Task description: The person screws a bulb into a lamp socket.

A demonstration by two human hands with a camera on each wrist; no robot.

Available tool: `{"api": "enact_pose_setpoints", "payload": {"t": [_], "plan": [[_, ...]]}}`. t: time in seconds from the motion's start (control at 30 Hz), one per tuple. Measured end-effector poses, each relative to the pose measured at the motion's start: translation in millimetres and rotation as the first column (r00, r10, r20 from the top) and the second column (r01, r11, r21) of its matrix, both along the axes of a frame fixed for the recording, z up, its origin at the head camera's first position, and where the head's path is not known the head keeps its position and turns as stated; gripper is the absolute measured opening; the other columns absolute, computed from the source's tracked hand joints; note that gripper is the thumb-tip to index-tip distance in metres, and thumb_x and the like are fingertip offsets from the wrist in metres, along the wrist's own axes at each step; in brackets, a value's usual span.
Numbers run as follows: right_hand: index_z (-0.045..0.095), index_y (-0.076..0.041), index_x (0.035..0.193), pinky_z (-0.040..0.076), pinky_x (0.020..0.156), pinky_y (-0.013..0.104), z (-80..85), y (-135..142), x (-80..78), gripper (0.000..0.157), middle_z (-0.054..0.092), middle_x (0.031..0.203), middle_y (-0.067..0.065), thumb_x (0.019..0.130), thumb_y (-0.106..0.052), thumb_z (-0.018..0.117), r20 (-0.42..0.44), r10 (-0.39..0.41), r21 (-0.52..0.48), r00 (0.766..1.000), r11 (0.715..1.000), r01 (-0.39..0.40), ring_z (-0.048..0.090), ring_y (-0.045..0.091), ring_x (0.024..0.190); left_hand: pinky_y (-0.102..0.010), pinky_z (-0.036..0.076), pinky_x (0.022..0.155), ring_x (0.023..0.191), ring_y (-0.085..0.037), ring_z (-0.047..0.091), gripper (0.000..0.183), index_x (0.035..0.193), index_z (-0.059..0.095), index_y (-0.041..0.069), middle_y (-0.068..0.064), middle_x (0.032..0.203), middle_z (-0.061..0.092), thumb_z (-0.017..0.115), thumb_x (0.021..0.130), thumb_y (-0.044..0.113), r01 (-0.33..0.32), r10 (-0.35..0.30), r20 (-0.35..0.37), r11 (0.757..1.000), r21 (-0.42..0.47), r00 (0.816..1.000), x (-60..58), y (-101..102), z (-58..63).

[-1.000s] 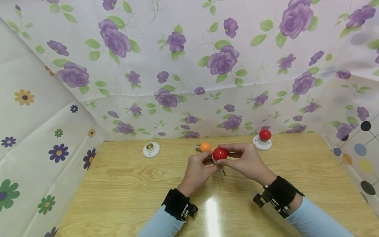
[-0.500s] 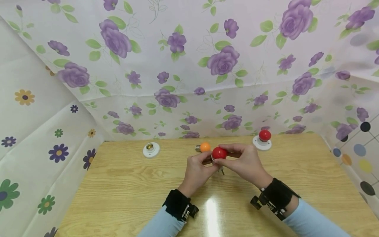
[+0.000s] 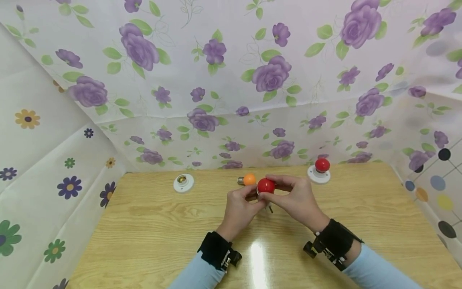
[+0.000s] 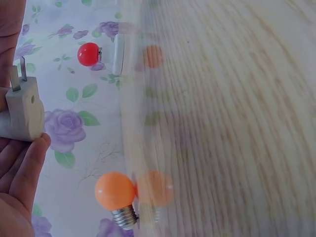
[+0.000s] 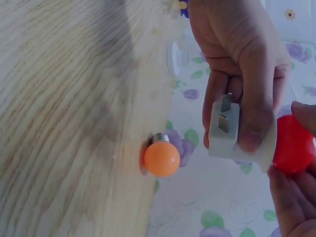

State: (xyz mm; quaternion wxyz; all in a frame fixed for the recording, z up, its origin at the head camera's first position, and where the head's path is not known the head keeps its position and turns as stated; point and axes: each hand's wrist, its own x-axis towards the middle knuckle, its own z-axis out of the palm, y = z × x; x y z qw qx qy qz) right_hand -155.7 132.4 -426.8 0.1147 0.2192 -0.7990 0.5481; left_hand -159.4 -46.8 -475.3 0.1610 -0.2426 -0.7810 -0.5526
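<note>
My left hand (image 3: 240,208) grips a white plug-in bulb socket (image 5: 224,133) with two flat metal prongs. A red light bulb (image 3: 266,186) sits in the mouth of that socket, its screw base hidden. The thumb and fingers of my right hand (image 3: 297,196) pinch the bulb's round head. In the right wrist view, the bulb's red dome meets the socket's white rim. Both hands are raised over the table's middle. Just behind them lies an orange light bulb (image 3: 250,179) on its side, its metal screw base pointing left.
On the wooden table (image 3: 162,241), a round white lamp base (image 3: 183,183) with a bare brass socket stands at the back left. At the back right is another white base (image 3: 319,175) holding a second red bulb (image 3: 322,164). Flowered cloth (image 3: 216,92) rises behind the table.
Both hands keep their hold on the socket and the red bulb. The bulb and my right hand have shifted slightly left, and the right wrist has turned a little.
</note>
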Motion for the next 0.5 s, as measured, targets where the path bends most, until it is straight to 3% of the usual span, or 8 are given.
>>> {"api": "enact_pose_setpoints", "payload": {"t": [0.13,0.3,0.5], "plan": [[0.063,-0.016,0.118,0.049,0.074,0.026,-0.8,0.5,0.0,0.053,0.062,0.112,-0.006,0.071,-0.036,0.079,-0.011,-0.027,0.043,1.000,0.999,0.027,0.060,0.013,0.097,-0.024,0.050,0.069,0.084,-0.001,0.061,0.030,0.105,0.067,0.015,0.007,0.098,0.065,0.072,0.080,0.031,-0.014,0.014,0.013,1.000,0.004,1.000,0.3,0.4,1.2],[0.060,-0.016,0.121,0.049,0.076,0.027,-2.4,0.2,1.0,0.062,0.061,0.112,-0.006,0.068,-0.041,0.080,0.074,-0.013,0.080,0.997,0.997,0.007,0.060,0.013,0.098,-0.024,0.050,0.070,0.085,-0.002,0.061,0.030,0.104,0.066,0.013,0.005,0.096,0.066,0.075,0.078,0.023,-0.023,0.022,0.030,0.999,0.040,0.999,-0.3,2.0,2.3],[0.063,-0.021,0.114,0.050,0.077,0.032,-3.5,-0.7,0.7,0.051,0.063,0.107,-0.008,0.070,-0.042,0.079,0.115,-0.005,0.117,0.993,0.993,-0.008,0.060,0.009,0.094,-0.031,0.052,0.069,0.082,-0.013,0.064,0.031,0.103,0.065,0.006,-0.005,0.092,0.066,0.076,0.075,0.008,-0.022,0.017,0.045,0.992,0.125,0.999,4.4,3.5,11.8]]}}
